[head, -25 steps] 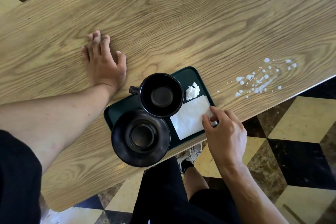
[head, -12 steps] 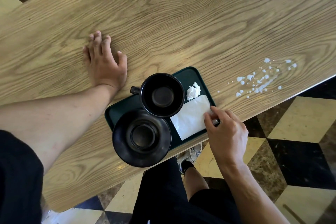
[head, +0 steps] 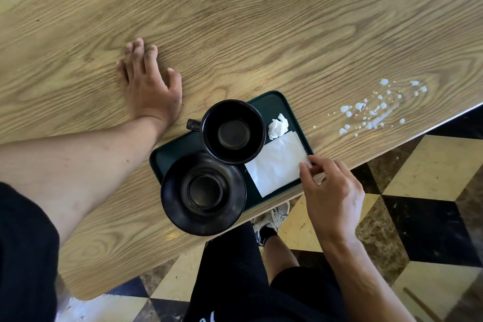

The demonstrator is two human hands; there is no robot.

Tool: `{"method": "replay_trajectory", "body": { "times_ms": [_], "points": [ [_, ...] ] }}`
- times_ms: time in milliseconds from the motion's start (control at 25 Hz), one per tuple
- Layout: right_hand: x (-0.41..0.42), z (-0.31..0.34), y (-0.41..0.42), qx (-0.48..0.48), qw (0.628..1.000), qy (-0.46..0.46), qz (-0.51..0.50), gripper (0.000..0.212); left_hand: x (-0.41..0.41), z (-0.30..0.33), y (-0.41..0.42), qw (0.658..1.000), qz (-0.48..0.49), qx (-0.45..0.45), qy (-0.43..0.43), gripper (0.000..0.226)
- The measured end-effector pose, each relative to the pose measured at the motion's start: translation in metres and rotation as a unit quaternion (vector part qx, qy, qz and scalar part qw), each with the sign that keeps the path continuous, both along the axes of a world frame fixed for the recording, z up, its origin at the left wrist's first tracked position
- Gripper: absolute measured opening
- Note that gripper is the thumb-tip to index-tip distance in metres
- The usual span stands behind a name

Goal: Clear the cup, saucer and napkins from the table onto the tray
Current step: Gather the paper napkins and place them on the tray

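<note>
A dark green tray [head: 271, 103] lies at the table's near edge. On it stand a black cup [head: 232, 132] and, nearer to me, a black saucer [head: 203, 193] that overhangs the tray's left side. A crumpled white napkin [head: 278, 127] and a flat white napkin [head: 277, 165] lie on the tray's right half. My right hand [head: 330, 188] pinches the flat napkin's right corner at the tray rim. My left hand [head: 149, 83] rests flat on the table, left of the cup, fingers spread, holding nothing.
The wooden table [head: 261, 21] carries a spill of white drops [head: 376, 111] to the right of the tray, near the edge. Below the edge are a checkered floor [head: 431, 191], my legs and a shoe [head: 271, 219].
Almost nothing has moved. My right hand stays at the flat napkin's corner, shifting only slightly. My left hand stays flat on the table.
</note>
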State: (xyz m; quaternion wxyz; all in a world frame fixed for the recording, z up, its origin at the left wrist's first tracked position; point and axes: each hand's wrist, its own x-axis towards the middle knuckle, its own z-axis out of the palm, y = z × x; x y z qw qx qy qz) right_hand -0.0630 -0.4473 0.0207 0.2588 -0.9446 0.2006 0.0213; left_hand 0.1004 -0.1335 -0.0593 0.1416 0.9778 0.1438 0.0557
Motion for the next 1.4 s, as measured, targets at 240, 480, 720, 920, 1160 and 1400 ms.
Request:
{"method": "replay_trajectory", "body": {
  "times_ms": [240, 480, 720, 920, 1160, 1400],
  "points": [
    [-0.01, 0.003, -0.003, 0.0, 1.0, 0.018, 0.003, 0.021, 0.001, -0.001, 0.001, 1.0, 0.001, 0.004, -0.003, 0.062],
    [-0.007, 0.001, -0.001, 0.004, 1.0, 0.023, -0.016, 0.012, 0.0, -0.001, 0.001, 1.0, 0.0, 0.004, -0.007, 0.061],
    [-0.004, 0.002, -0.005, 0.056, 0.998, 0.017, -0.025, 0.011, 0.0, -0.001, 0.0, 1.0, 0.0, 0.002, -0.009, 0.059],
    [0.007, 0.005, -0.013, 0.19, 0.981, -0.005, -0.021, 0.012, 0.0, 0.001, -0.001, 1.0, 0.002, 0.004, -0.006, 0.06],
    [0.016, 0.011, -0.021, 0.441, 0.893, 0.005, -0.087, 0.006, 0.0, 0.002, -0.001, 1.0, 0.0, 0.004, 0.002, 0.06],
    [0.031, 0.018, -0.021, 0.592, 0.773, 0.018, -0.228, 0.023, 0.001, 0.001, -0.001, 1.0, -0.002, 0.008, -0.001, 0.059]
  ]
}}
